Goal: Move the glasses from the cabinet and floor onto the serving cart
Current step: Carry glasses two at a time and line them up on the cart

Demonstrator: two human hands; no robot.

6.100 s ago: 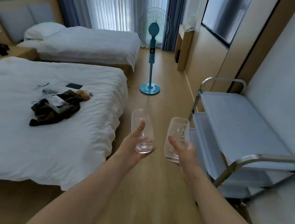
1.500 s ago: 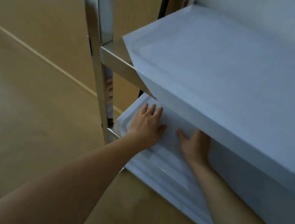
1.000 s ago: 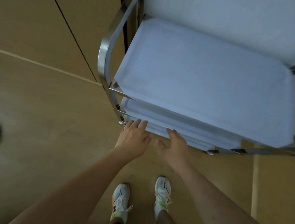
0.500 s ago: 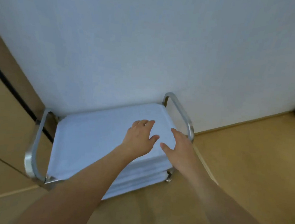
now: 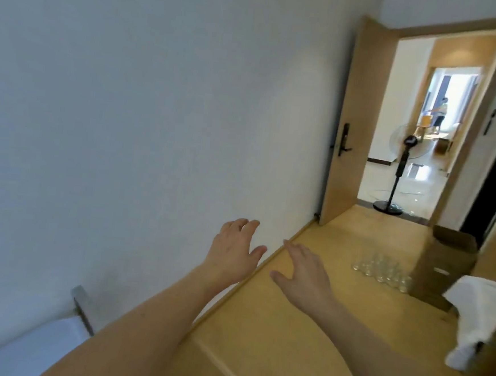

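Several clear glasses (image 5: 381, 271) stand grouped on the wooden floor ahead to the right, beside a brown cardboard box (image 5: 442, 268). My left hand (image 5: 234, 253) and my right hand (image 5: 304, 271) are both held out in front of me with fingers spread, holding nothing. They are well short of the glasses. Only a corner of the serving cart (image 5: 20, 348) shows at the bottom left, with its metal handle (image 5: 81, 308) against the white wall.
A white wall runs along the left. A wooden door (image 5: 353, 122) stands open ahead, with a black standing fan (image 5: 399, 170) in the doorway and a person far beyond. A white cloth (image 5: 480, 313) hangs at the right edge. Bare wooden floor lies between me and the glasses.
My view has swung from the cart toward the doorway. Both hands left the cart's lower shelf and top and now hang empty in the air; the two glasses carried earlier are out of my hands.
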